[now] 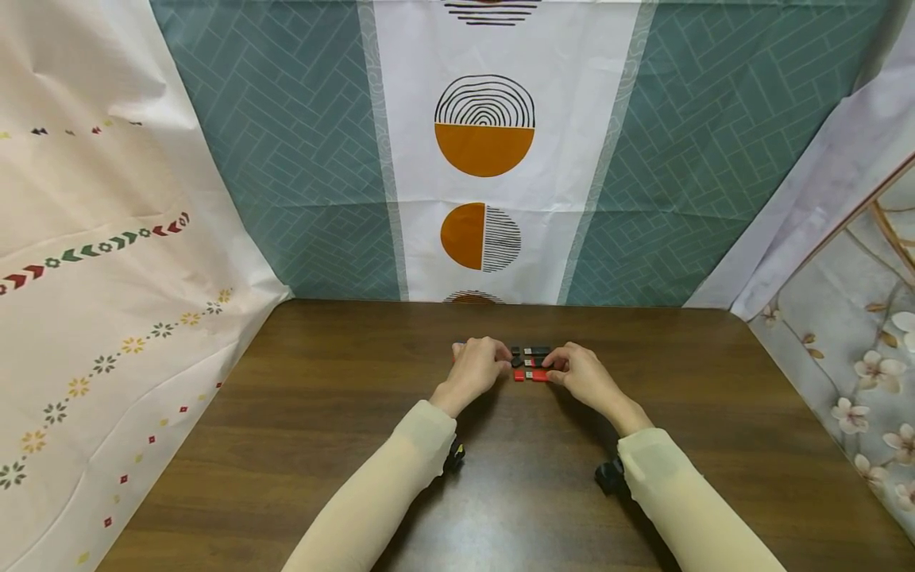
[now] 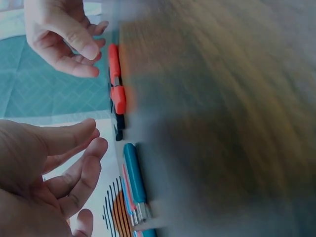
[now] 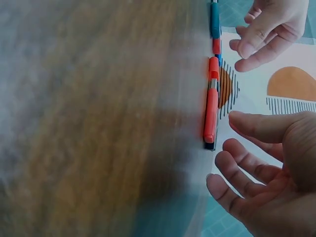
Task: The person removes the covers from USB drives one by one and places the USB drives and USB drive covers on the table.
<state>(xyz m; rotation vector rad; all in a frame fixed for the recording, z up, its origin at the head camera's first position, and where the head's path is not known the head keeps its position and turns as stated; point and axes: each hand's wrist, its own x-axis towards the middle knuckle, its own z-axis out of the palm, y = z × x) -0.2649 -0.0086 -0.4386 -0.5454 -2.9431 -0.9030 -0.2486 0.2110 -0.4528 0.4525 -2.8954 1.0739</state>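
Three USB sticks lie in rows on the table between the hands, their caps off and set to the left. Nearest is a red USB stick (image 1: pixel 539 376) with its red cap (image 1: pixel 519 376). Behind it lie a black-and-red stick (image 1: pixel 530 363) with a black cap (image 1: pixel 517 362), and a black stick (image 1: pixel 541 350) at the back. My left hand (image 1: pixel 473 367) hovers by the caps, fingers loosely bent and holding nothing. Over the sticks' right ends is my right hand (image 1: pixel 582 376), thumb and fingers apart with nothing between them in the right wrist view.
More sticks lie by the left hand, including a teal one (image 2: pixel 134 173) with metal ends beside it. The brown wooden table (image 1: pixel 343 445) reaches back to a patterned cloth (image 1: pixel 314 159). Cloths also hang at both sides.
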